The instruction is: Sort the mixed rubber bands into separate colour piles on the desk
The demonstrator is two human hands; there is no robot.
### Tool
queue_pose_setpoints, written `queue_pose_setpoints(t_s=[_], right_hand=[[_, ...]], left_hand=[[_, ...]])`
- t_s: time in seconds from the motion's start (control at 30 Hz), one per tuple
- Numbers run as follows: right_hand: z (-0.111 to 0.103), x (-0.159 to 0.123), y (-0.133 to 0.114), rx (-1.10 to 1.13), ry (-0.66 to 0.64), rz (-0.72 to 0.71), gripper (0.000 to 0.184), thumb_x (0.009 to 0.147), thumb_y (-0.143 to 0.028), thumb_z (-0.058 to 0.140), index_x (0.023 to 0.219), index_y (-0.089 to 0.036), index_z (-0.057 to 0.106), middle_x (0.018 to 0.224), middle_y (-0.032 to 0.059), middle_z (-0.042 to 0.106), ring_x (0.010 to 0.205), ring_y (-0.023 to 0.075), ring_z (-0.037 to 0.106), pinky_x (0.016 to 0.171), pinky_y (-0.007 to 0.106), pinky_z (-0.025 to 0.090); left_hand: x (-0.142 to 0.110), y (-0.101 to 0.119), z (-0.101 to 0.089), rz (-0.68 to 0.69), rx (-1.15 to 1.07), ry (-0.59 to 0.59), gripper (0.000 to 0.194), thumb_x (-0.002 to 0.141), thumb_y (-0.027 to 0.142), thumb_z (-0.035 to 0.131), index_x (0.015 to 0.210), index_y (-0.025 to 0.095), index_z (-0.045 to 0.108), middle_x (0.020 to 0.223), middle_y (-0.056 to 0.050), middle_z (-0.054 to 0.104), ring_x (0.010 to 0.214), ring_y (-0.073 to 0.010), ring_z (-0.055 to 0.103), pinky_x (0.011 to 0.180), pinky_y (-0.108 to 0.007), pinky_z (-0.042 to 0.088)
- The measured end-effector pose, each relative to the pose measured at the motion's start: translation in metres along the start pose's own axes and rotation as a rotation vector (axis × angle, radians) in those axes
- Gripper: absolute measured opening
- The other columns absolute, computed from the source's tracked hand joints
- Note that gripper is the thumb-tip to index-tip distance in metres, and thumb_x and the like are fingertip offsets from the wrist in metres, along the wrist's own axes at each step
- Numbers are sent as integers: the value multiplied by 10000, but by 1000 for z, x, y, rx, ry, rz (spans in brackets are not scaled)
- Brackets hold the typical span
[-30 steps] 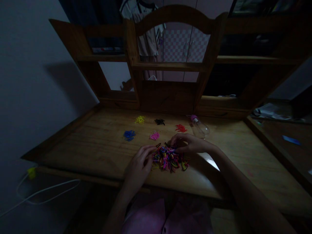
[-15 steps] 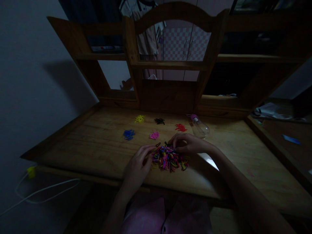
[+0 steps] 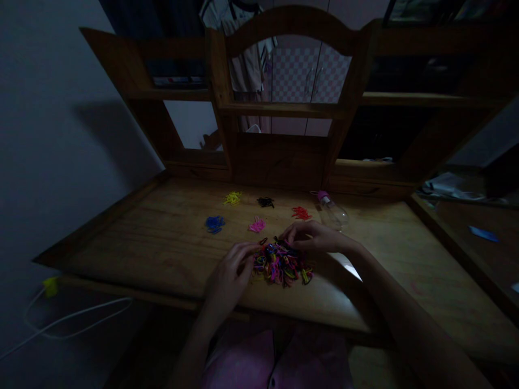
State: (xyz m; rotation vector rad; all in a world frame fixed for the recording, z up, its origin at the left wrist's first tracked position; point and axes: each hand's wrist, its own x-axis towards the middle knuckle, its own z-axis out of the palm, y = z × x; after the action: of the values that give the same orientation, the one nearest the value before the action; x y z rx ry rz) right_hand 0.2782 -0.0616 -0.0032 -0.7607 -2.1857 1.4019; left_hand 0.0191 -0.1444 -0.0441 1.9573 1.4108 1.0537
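A heap of small, mixed-colour elastic bands (image 3: 281, 267) lies near the front edge of the wooden desk. Against its left side rests my left hand (image 3: 233, 267), fingers loosely curved and the thumb apart. My right hand (image 3: 306, 236) reaches in from the upper right, its thumb and fingertips pinched together at the heap's top edge. Whatever is between them is too dark and small to make out. Beyond the heap are sorted little piles: blue bands (image 3: 214, 223), pink bands (image 3: 257, 225), yellow bands (image 3: 232, 198), black bands (image 3: 265, 202) and red bands (image 3: 301, 213).
A clear bulb-shaped bottle (image 3: 334, 213) with a pink cap lies behind my right hand. Wooden shelving (image 3: 279, 111) rises at the desk's back. A white cable (image 3: 81, 316) hangs at the left, and a blue packet (image 3: 483, 233) lies on the right side surface.
My right fingertips have shifted slightly at the top of the heap. My left hand and the sorted piles stay about where they were.
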Motion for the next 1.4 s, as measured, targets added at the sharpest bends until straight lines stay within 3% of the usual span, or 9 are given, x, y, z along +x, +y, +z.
queue_pose_setpoints(t_s=[0.37,0.57,0.83,1.2,1.4], right_hand=[[2,1,6,-74,69,35,198,875,-350,588,933,-175,661,1084,74,644,1034,183,601,930,355,468],[5,1,3,-148,66,2,295,831,-317,651,1098,-195,635,1118,72,636,1024,181,603,927,355,472],[10,3,3,-232,123,-46,106,836,-254,636,879,-181,699,1075,82,648,997,187,602,900,359,481],[10,7,6,-141,250,-1,125,829,-280,634,850,-176,700,1155,93,581,1025,192,595,909,376,484],[20,9,-2,-133,318,-87,109,809,-284,662,834,-186,704,1083,77,606,1017,192,594,933,383,461]], left_hand=[[17,14,-3,25,-10,65,215,920,258,475,1060,251,638,1130,-27,630,1098,-183,572,972,-311,440],[28,27,1,79,-3,22,218,931,286,459,1041,234,641,1092,-42,635,1064,-189,582,934,-313,455],[30,22,6,68,20,-18,214,935,290,454,1009,240,649,1062,-33,644,1021,-186,592,904,-316,461],[37,30,12,88,36,-15,202,903,377,528,989,247,656,1054,-28,638,984,-189,599,886,-313,464],[39,34,19,107,26,-20,198,849,404,607,972,260,663,1023,-19,645,948,-193,607,856,-315,479]])
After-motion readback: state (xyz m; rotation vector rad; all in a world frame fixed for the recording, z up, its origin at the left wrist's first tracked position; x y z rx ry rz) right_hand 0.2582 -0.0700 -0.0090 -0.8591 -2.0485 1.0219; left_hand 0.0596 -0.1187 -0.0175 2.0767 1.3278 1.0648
